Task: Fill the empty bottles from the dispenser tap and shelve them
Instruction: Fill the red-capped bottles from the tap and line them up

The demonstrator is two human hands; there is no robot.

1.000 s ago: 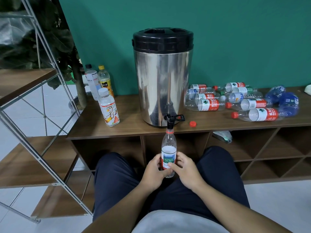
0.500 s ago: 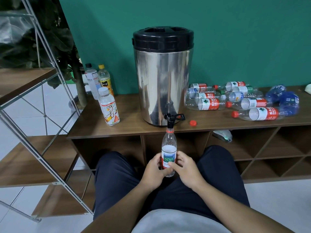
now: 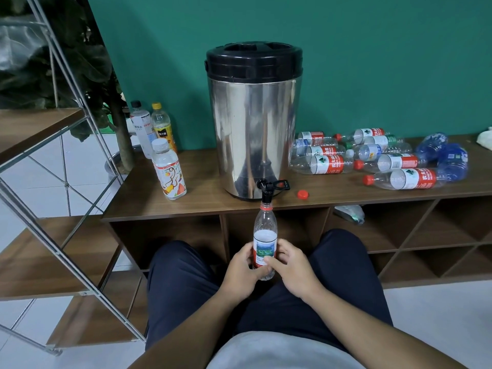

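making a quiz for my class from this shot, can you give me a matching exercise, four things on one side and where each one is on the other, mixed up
Things:
1. loose red cap
2. held bottle
3. yellow-capped bottle
4. blue bottles

Places:
A. upright, left of the dispenser, by the wall
B. lying at the right end of the counter
C. under the tap, in both hands
D. on the counter just right of the tap

Pairs: 1-D, 2-C, 3-A, 4-B

Both hands, left (image 3: 241, 272) and right (image 3: 290, 270), curl together out front, forearms converging.
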